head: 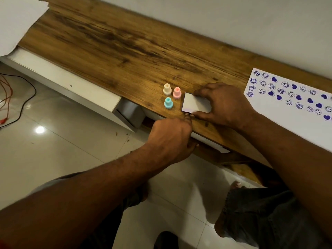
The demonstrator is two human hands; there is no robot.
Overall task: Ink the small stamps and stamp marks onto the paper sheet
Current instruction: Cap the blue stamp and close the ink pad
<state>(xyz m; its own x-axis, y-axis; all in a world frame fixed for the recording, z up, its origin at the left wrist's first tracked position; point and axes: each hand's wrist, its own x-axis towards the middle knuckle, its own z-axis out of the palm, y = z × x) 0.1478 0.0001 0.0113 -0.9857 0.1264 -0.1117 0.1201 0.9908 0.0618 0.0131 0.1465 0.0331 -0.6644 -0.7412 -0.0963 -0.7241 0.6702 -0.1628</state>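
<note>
Three small stamps stand upright in a cluster on the wooden desk (125, 42): a cream stamp (167, 89), a pink stamp (177, 92) and a teal stamp (168, 102). Just right of them lies a small white box (195, 105), probably the ink pad, with its lid shut. My right hand (222, 103) rests on the box, thumb and fingers gripping its sides. My left hand (170, 137) is curled at the desk's front edge, fingertips touching the box's near corner. The paper sheet (291, 112) at the right carries several blue smiley and heart marks.
A white drawer unit (71, 85) sits under the desk at the left, with a grey block (131, 112) beside it. Red and black cables (10, 97) lie on the tiled floor. My legs and feet are below the desk edge.
</note>
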